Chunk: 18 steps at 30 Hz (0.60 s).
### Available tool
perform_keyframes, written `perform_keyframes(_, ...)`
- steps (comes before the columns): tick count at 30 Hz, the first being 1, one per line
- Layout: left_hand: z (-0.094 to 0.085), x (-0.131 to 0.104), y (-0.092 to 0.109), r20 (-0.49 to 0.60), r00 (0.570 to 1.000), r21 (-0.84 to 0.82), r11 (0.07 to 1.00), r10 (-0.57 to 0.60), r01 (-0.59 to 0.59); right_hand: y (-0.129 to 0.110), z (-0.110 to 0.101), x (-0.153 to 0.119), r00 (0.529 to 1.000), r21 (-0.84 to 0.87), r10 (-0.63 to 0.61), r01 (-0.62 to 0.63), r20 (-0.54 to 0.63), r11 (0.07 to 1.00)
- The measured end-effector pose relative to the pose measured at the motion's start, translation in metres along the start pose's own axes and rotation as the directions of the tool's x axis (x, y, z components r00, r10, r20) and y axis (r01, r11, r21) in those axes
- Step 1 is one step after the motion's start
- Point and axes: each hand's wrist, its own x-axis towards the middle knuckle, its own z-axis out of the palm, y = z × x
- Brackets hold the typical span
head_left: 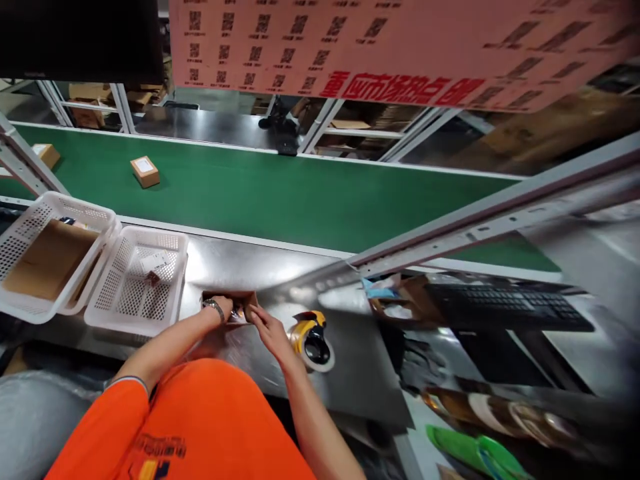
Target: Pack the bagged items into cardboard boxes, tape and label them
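Note:
A small open cardboard box (240, 294) stands on the metal table in front of me. My left hand (221, 307), with a watch on its wrist, reaches into the left part of the box; its fingers are mostly hidden there. At the box's right side, my right hand (270, 331) grips the cardboard wall between thumb and fingers. Between the hands, something small and shiny shows inside the box, too small to name. Just right of my right hand, a yellow and black tape dispenser (311, 337) with a roll of tape lies on the table.
White plastic baskets (181, 267) stand on the left, one holding brown cardboard. Behind the table runs a green conveyor belt (240, 193) carrying a small parcel (145, 172). A slanted metal rail (450, 233), a keyboard (510, 305) and tape rolls (500, 417) are on the right. A pink sheet (420, 47) hangs overhead.

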Motion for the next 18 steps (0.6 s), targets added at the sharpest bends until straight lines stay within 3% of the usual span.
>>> perform_keyframes(4,-0.007,0.000,-0.007,0.095,0.995,0.013,0.999,-0.036,0.035,-0.006,0.001,-0.009,0.991,-0.075,-0.114,0.108,-0.074,0.991)
perform_keyframes(7,-0.011,-0.016,-0.014,0.049,0.998,-0.036,0.999,0.040,-0.038,-0.017,0.007,-0.014,0.946,-0.185,-0.276,0.244,-0.172,0.952)
perform_keyframes(9,-0.013,-0.030,-0.023,-0.026,0.992,-0.072,0.990,0.123,-0.125,-0.028,0.012,-0.015,0.918,-0.238,-0.367,0.327,-0.152,0.915)
perform_keyframes(11,-0.020,-0.044,-0.041,-0.148,0.976,-0.119,0.977,0.160,-0.179,-0.039,0.017,-0.011,0.922,-0.251,-0.386,0.367,-0.028,0.896)
perform_keyframes(12,-0.026,-0.050,-0.055,-0.217,0.968,-0.135,0.978,0.125,-0.157,-0.044,0.018,-0.008,0.930,-0.252,-0.363,0.366,0.062,0.896)
perform_keyframes(15,-0.051,-0.064,-0.109,-0.365,0.922,-0.153,0.985,-0.129,0.077,-0.057,0.024,0.007,0.913,-0.279,-0.218,0.321,0.344,0.905)
perform_keyframes(18,-0.071,-0.073,-0.168,-0.385,0.851,-0.141,0.934,-0.356,0.327,-0.066,0.030,0.029,0.827,-0.310,-0.087,0.303,0.555,0.901)
